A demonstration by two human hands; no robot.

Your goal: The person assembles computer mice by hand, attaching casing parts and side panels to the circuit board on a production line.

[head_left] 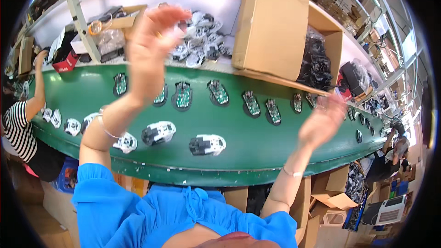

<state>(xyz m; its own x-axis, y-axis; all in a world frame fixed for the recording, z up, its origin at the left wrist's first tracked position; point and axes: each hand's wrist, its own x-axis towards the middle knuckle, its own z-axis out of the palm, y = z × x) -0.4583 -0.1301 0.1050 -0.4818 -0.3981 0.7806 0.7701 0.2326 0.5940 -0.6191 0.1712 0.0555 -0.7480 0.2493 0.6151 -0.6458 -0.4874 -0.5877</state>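
My left hand (149, 48) is raised over the far edge of the green conveyor belt (239, 156), fingers bent toward a heap of white plastic mouse shells (202, 34). Motion smears its fingers, and whether they hold a shell cannot be made out. My right hand (324, 119) reaches over the belt's right part, close to black mouse bases with green circuit boards (297, 103); its fingers are blurred too. More such bases, like this one (182, 95), lie along the far side. Nearer me lie white-and-black mouse shells (207, 145), another (158, 133) beside them.
A tall cardboard box (271, 30) stands behind the belt, with an open box of black parts (317, 59) at its right. At far left works a person in a striped shirt (20, 128); another person (390, 151) is at far right. Cartons (333, 193) sit below the belt's near edge.
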